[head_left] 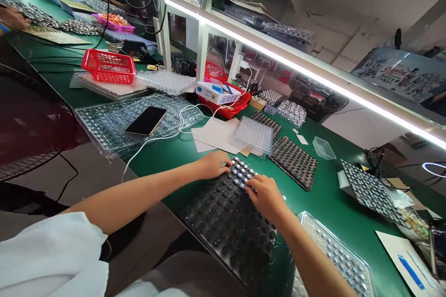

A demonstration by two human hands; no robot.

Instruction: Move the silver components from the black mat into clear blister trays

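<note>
A black tray (223,232) with rows of round pockets lies at a slant on the green bench before me. Small round metal parts (240,174) fill pockets at its far end; the nearer pockets look dark. My left hand (215,165) is at the far left edge of the tray, thumb and fingers pinched together. My right hand (266,195) bends over the right side beside the metal parts, its fingertips closed at a pocket. Whatever sits between the fingertips of either hand is too small to make out. Under my right forearm is a clear plastic tray (334,246) with similar round parts.
A phone (146,120) lies on clear plastic trays (101,123) at left, with a white cable nearby. Beyond are a red basket (108,66), dark pocketed trays (294,161) and a small clear box (324,148). Another person's hand (14,17) shows at far left.
</note>
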